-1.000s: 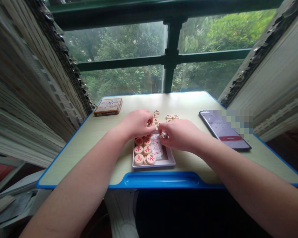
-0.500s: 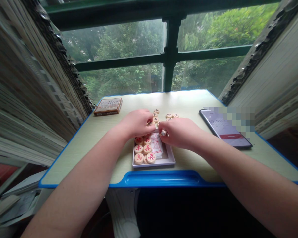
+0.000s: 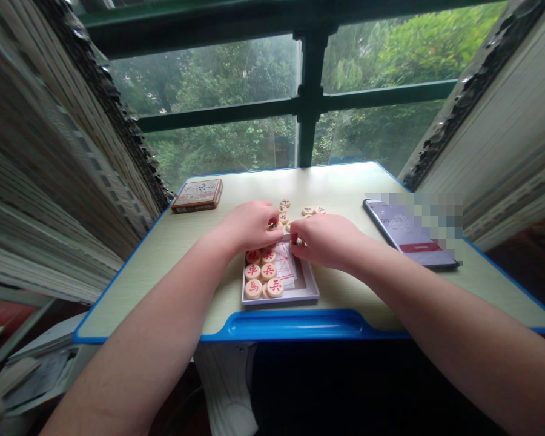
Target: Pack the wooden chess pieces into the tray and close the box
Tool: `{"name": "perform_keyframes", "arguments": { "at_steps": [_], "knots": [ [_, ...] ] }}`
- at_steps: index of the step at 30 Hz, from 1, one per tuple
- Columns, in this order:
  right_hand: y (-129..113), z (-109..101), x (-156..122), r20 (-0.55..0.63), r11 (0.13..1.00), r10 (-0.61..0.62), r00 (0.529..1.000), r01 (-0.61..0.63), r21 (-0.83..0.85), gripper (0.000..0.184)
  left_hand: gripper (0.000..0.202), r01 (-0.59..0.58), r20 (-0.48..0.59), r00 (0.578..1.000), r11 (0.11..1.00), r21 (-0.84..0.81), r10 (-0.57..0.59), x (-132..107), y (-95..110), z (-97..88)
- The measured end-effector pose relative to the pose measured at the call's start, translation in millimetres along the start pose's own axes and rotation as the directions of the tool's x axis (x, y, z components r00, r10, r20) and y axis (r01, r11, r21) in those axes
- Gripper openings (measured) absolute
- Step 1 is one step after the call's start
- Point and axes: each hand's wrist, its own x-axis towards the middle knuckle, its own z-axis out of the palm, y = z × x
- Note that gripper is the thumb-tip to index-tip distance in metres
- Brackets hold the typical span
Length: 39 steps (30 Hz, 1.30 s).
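Observation:
A shallow grey box tray (image 3: 309,295) lies near the front of the desk, with several round wooden chess pieces (image 3: 262,278) bearing red characters packed in its left side over a folded paper board (image 3: 286,269). My left hand (image 3: 251,225) hovers curled over the tray's far left corner, pinching a piece at its fingertips. My right hand (image 3: 326,240) is closed at the tray's far right corner, holding a small wooden piece (image 3: 297,241) between thumb and fingers. Several loose pieces (image 3: 307,211) lie on the desk just beyond both hands.
A brown box lid (image 3: 197,195) lies at the desk's far left. A phone (image 3: 409,235) with its screen lit rests at the right. The pale desk (image 3: 172,254) has a blue rim and a front groove. Bamboo blinds flank a window behind.
My right hand has drifted slightly left and away, towards the tray's far edge, with the piece still in it. My left hand has hardly moved.

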Motion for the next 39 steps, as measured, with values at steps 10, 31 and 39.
{"name": "perform_keyframes", "arguments": {
  "at_steps": [10,31,39],
  "knots": [
    [1.4,3.6,0.8,-0.025,1.000,-0.029,0.999,0.028,-0.013,0.026,0.021,0.009,-0.001,1.000,1.000,0.013,-0.009,-0.6,0.2,-0.7],
    [24.0,-1.7,10.4,-0.292,0.959,0.245,0.924,-0.187,0.214,0.025,0.016,-0.162,-0.013,0.985,0.909,-0.384,0.171,1.2,18.5,7.0],
    [25.3,-3.4,10.3,-0.322,0.963,0.234,0.918,-0.172,0.208,0.025,0.018,-0.157,-0.032,0.987,0.914,-0.374,0.156,0.6,17.4,6.6]
  ]
}}
